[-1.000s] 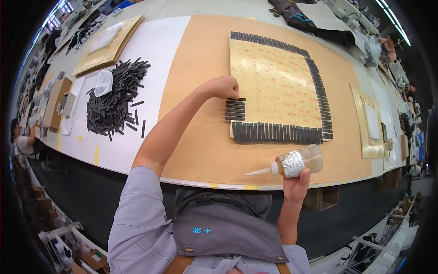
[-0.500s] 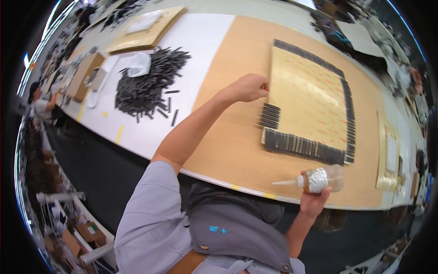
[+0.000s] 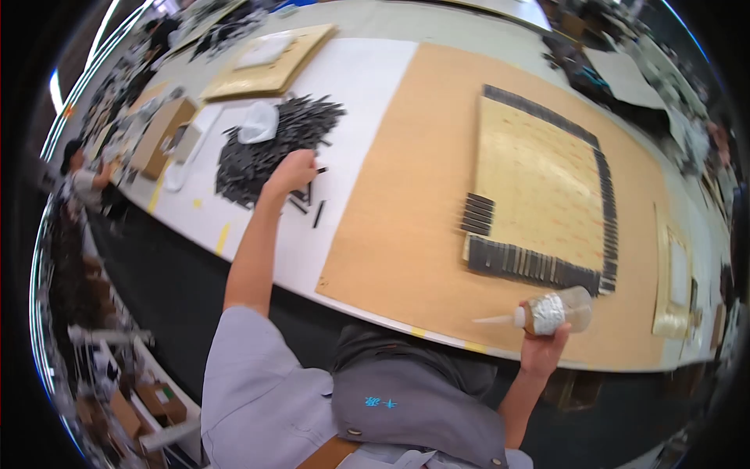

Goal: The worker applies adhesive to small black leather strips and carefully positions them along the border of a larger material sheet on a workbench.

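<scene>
My left hand (image 3: 294, 170) is over the near right edge of a heap of short black strips (image 3: 254, 168) on the left of the table. Its fingers are drawn together beside a loose strip (image 3: 321, 170); whether they grip one is hidden. In my right hand (image 3: 544, 349) is a clear squeeze bottle (image 3: 574, 306) with a silver wrap and a long thin nozzle pointing left, held tilted on its side above the table's near edge. Ahead of it lies a yellowish board (image 3: 539, 180), edged with black strips along the far, right and near sides and partly at the lower left.
A crumpled white plastic piece (image 3: 258, 123) rests on the heap. Beyond it are stacked yellowish boards (image 3: 269, 62) and, further left, a cardboard box (image 3: 162, 138). Another yellowish panel (image 3: 670, 270) lies at the right. A person (image 3: 87, 182) works at the far left.
My left hand has moved left from the board's left edge to the heap of strips. The bottle stays in my right hand, and the whole view has shifted slightly.
</scene>
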Tool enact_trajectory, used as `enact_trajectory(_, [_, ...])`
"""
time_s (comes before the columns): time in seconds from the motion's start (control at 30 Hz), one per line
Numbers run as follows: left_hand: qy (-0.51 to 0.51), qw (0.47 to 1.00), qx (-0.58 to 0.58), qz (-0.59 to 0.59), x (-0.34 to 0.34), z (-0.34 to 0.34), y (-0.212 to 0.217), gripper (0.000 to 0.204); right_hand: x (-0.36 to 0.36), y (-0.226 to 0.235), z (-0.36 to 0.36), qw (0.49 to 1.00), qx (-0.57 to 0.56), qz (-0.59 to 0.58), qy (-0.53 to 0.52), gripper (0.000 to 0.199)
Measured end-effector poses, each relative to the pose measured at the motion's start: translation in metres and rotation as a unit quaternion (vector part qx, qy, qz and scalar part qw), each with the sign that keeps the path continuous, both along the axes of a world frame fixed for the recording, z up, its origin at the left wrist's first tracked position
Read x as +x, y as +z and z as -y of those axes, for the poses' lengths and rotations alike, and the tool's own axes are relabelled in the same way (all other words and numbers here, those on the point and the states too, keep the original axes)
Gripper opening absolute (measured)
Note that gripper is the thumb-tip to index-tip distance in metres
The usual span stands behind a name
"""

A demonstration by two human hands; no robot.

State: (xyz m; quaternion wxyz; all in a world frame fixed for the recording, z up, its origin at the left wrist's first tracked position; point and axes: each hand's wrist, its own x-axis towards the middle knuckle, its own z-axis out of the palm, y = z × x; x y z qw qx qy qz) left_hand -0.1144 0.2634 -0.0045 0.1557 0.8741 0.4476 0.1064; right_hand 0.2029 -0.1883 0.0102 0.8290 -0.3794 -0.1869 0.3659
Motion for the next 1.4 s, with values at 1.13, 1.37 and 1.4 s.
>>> enact_trajectory(1.13, [-0.066, 0.877, -0.376, 0.29, 0.071, 0.187, 0.021, 0.008, 0.002, 0.023, -0.006, 0.999, -0.017, -0.039, 0.031, 0.047])
enact_trajectory(1.37, [-0.095, 0.77, -0.508, 0.375, 0.098, 0.224, 0.03, 0.015, 0.003, 0.026, -0.013, 0.999, -0.007, -0.043, 0.021, 0.047])
enact_trajectory(1.4, [-0.092, 0.769, -0.508, 0.377, 0.102, 0.228, 0.032, 0.015, 0.003, 0.025, -0.013, 0.999, -0.009, -0.043, 0.023, 0.047])
